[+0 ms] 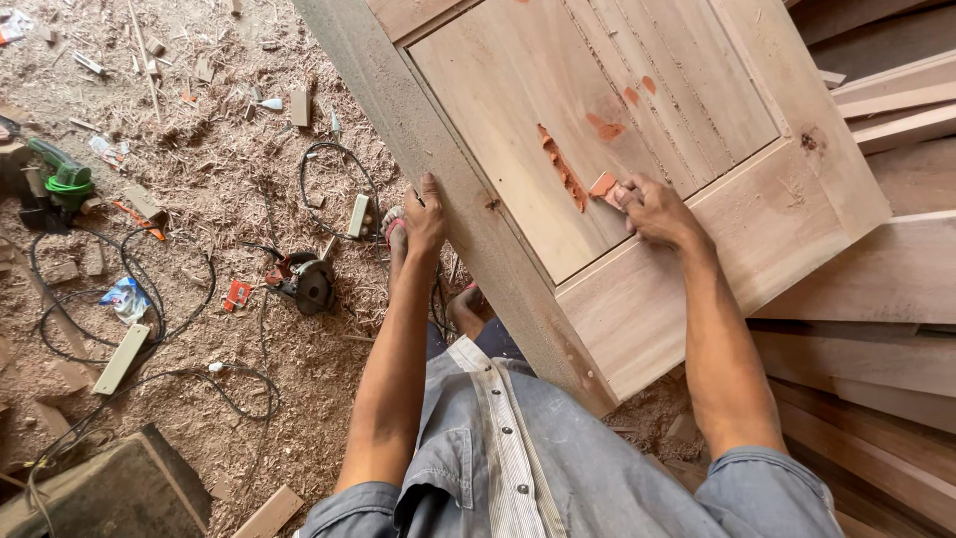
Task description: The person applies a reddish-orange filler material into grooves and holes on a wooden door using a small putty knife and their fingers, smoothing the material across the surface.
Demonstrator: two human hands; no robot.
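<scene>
While the person is standing over the work in a grey shirt (518, 468), both arms are reaching forward to a wooden door (697, 259) that is leaning tilted above the floor (199, 179).

Left hand (424, 221): the fingers are closing around the door's left edge and steadying it.

Right hand (652, 209): the fingers are pinching together on a small scraper (604, 186) loaded with reddish filler, and the blade is pressing against the flat panel near the lower rail.

Progress, judged from the surface: a long streak of filler (563, 167) is lying on the panel just left of the blade, and three smaller patches (607, 127) are sitting further up, toward the grooved section. These spots are already filled but are standing proud and unsmoothed. A dark knot (809, 141) on the right stile is showing no filler yet. Filling appears partly done; levelling appears to be outstanding.

Below the door, the person's foot is resting on sawdust. Beside it, a power tool (304, 281) with a black cable is lying on the floor. Further left, a green tool (60, 179) is lying among offcuts. Planks (876, 349) are stacked on the right.
</scene>
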